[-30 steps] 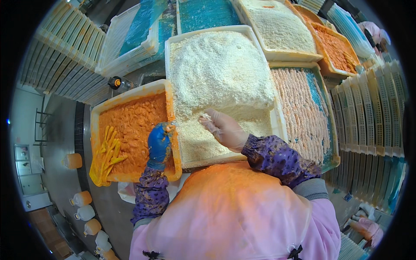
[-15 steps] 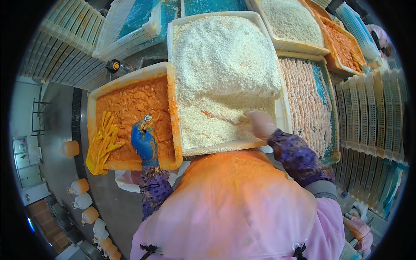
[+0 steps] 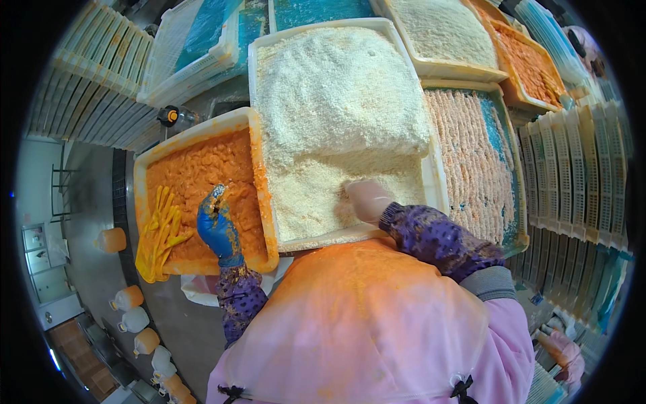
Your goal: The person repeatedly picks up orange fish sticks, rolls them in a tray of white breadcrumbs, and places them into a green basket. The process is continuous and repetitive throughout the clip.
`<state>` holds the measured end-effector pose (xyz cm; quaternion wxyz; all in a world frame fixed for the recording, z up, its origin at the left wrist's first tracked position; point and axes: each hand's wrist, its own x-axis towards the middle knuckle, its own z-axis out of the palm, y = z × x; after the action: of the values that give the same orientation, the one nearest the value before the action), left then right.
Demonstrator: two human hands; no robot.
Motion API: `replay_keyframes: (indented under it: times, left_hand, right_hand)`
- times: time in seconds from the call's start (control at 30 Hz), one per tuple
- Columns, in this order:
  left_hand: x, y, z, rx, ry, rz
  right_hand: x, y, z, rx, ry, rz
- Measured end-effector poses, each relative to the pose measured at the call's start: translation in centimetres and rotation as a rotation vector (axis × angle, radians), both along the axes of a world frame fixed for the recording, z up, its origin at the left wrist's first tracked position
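Observation:
My left hand (image 3: 219, 219), in a crumb-caked blue glove, is over the orange bin (image 3: 260, 195) at the left, its fingers curled at the lumpy orange mixture (image 3: 202, 158); what they hold, if anything, is unclear. A pair of yellow gloves (image 3: 158, 236) lies along that bin's left side. My right hand (image 3: 367, 200), in a translucent glove, reaches into the pale crumbs (image 3: 316, 195) in the central white bin (image 3: 434, 185), its fingers buried or blurred. The crumbs form a raised mound at the back. To the right, a blue-lined tray (image 3: 471, 161) holds rows of coated strips.
More bins (image 3: 447, 30) and blue-lined trays (image 3: 316, 10) stand behind. Stacked racks (image 3: 572, 172) flank the worktable on both sides. A dark bottle (image 3: 178, 118) stands by the orange bin. Jugs (image 3: 128, 296) sit on the floor at left. A co-worker in pink (image 3: 565, 350) is at lower right.
My left hand has moved left from the bin's edge into the orange mixture. My right hand shifted right, then back left, deeper into the crumbs. An orange strip visible there half a second ago is hidden.

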<state>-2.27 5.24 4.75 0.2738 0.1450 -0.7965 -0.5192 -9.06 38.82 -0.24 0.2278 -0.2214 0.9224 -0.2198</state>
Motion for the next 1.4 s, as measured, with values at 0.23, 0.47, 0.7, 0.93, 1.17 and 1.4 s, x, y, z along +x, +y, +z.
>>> replay_keyframes:
  times: [0.23,0.47,0.7,0.93,1.17,1.4]
  left_hand:
    - [-1.1,-0.4,-0.7,0.287,-0.057,0.051]
    - [-2.0,2.0,0.3,0.323,-0.129,0.148]
    - [-3.4,2.3,-0.9,0.248,-0.147,0.111]
    - [-2.6,2.4,0.8,0.163,-0.13,0.165]
    - [-0.5,0.1,2.8,0.233,0.06,0.124]
    - [0.6,0.9,10.9,0.278,0.113,-0.218]
  right_hand:
    - [-1.3,3.8,8.5,-1.073,-1.154,-0.373]
    - [-4.4,21.7,12.4,-1.232,-0.189,-1.04]
    - [-17.0,43.7,-1.4,-0.765,0.263,-1.204]
    - [-17.3,50.1,-11.7,-0.251,0.156,-1.08]
    - [-11.7,48.1,-6.5,0.096,0.289,-0.929]
    - [-9.2,29.8,4.7,-0.647,0.327,-0.856]
